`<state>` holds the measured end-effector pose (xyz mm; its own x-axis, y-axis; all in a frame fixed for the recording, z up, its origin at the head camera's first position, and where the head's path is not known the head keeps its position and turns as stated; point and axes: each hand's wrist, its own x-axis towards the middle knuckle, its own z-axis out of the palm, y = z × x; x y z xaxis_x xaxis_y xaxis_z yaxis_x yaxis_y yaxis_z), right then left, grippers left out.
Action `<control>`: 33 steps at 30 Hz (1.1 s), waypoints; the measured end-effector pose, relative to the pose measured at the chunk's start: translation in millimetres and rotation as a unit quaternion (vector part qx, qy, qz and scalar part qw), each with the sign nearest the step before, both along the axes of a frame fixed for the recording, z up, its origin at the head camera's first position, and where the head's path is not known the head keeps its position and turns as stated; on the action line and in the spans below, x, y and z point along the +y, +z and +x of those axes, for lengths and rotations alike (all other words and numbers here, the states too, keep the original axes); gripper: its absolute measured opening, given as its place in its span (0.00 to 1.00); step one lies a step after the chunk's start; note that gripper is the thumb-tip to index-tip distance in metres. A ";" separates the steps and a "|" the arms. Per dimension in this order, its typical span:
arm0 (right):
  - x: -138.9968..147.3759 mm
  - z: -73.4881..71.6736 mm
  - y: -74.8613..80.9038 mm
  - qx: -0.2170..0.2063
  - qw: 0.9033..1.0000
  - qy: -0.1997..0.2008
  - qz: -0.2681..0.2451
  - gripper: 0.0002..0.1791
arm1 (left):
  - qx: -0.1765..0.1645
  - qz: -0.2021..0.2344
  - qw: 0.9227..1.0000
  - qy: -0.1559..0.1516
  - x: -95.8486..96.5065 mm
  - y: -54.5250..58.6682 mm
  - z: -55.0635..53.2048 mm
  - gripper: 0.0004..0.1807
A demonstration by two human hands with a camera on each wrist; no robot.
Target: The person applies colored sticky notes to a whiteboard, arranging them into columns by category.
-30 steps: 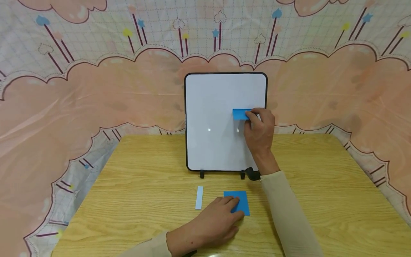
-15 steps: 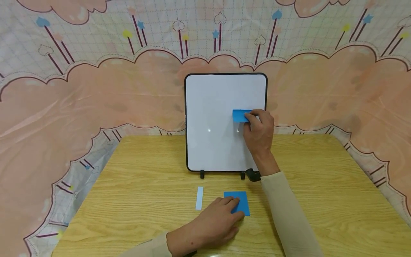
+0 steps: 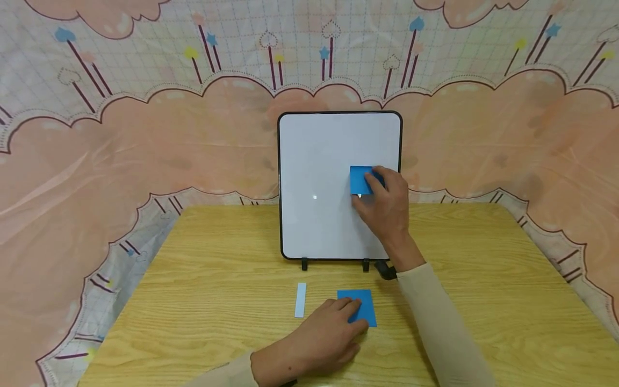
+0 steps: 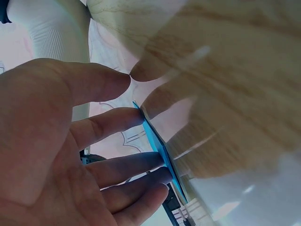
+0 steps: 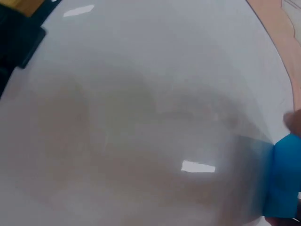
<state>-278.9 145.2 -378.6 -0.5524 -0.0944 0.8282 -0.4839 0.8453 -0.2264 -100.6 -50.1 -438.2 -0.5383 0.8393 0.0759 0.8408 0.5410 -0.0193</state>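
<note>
- Behind the table (image 3: 208, 269) hangs a cloth (image 3: 217, 145) of peach and white, printed with cloud shapes and thin dark stems that carry small hearts and stars.
- Nearest to my work is the blue note (image 3: 358, 183); it is at the right half of the whiteboard (image 3: 319, 231), a little above the middle of its height. From the right wrist view, its lower edge seems to stand slightly off the board, and a blurred blue reflection lies beside it.
- With my right hand (image 3: 387, 204) I touch this note: the fingers are softly bent over its right part, and the thumb is spread away from them, just at the lower edge. Whether the thumb touches the paper, I cannot tell.
- On the table, in front of the board, lies the blue square (image 3: 366, 307), flat.
- Upon it rest the fingertips of my left hand (image 3: 329, 333), which is open, with the fingers rather straight and the thumb apart from them, as the left wrist view shows.
- To the left of this square, well apart from it, lies a pale strip (image 3: 300, 300), narrow and nearly upright to my eye.
- Two black clips (image 3: 304, 264) show under the board's black-framed lower edge.
- Both my sleeves (image 3: 437, 317) are beige.
</note>
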 end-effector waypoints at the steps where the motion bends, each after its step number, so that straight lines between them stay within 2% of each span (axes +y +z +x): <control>1: 0.9 1.2 -0.9 -0.001 1.000 0.001 0.007 0.34 | -0.003 -0.001 1.000 0.001 0.0 -0.1 0.0 0.18; 5: 3.8 5.0 -4.0 -0.004 1.000 0.010 0.028 0.42 | -0.017 -0.005 1.000 0.007 -0.2 -0.2 -0.5 0.19; 9: 5.2 7.6 -6.7 -0.016 0.999 0.010 0.049 0.43 | -0.020 -0.005 1.000 0.010 -0.2 -0.3 0.0 0.19; 14: 5.7 9.9 -9.4 -0.030 0.997 -0.003 0.073 0.42 | -0.019 -0.002 1.000 0.009 0.3 -1.0 0.5 0.18; 22: 10.5 11.0 -11.0 -0.037 0.996 -0.014 0.080 0.40 | -0.025 -0.004 1.000 0.007 -0.3 -0.8 -0.8 0.18; 30: 15.5 12.9 -9.9 -0.044 0.995 -0.021 0.085 0.39 | -0.022 -0.005 1.000 -0.008 -4.6 1.8 -8.8 0.18; 33: 16.6 12.6 -10.0 -0.046 0.995 -0.021 0.084 0.39 | -0.040 -0.004 0.999 -0.014 -6.6 3.1 -12.7 0.19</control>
<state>-266.3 161.8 -388.6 -0.6313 -0.2024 0.7487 -0.4317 0.8937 -0.1224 -113.3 -56.7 -435.0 -0.5189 0.8544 0.0263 0.8545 0.5176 0.0438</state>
